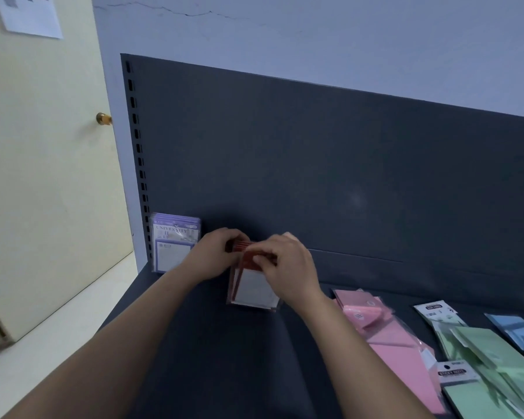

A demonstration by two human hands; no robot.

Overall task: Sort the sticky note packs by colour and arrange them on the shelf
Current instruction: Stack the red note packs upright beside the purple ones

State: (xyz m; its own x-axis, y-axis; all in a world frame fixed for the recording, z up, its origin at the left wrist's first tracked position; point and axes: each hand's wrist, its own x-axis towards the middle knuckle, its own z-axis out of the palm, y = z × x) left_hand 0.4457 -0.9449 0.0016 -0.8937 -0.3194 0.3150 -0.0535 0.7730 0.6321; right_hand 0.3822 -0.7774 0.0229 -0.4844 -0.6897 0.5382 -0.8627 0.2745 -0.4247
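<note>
On the dark shelf (194, 358), right of the upright purple packs (174, 241), the red packs (254, 290) stand on edge between both grips: left grip (215, 257) curled round their top left corner, right grip (288, 264) pinching the top edge. Pink packs (400, 355) lie flat further right.

both hands (217, 255) (288, 264) pinching the top of some red packs (254, 287) on the dark shelf (224, 373), purple packs (174, 241) leaning at the back left, pink packs (384, 334) and green packs (490, 358) lying off right
</note>
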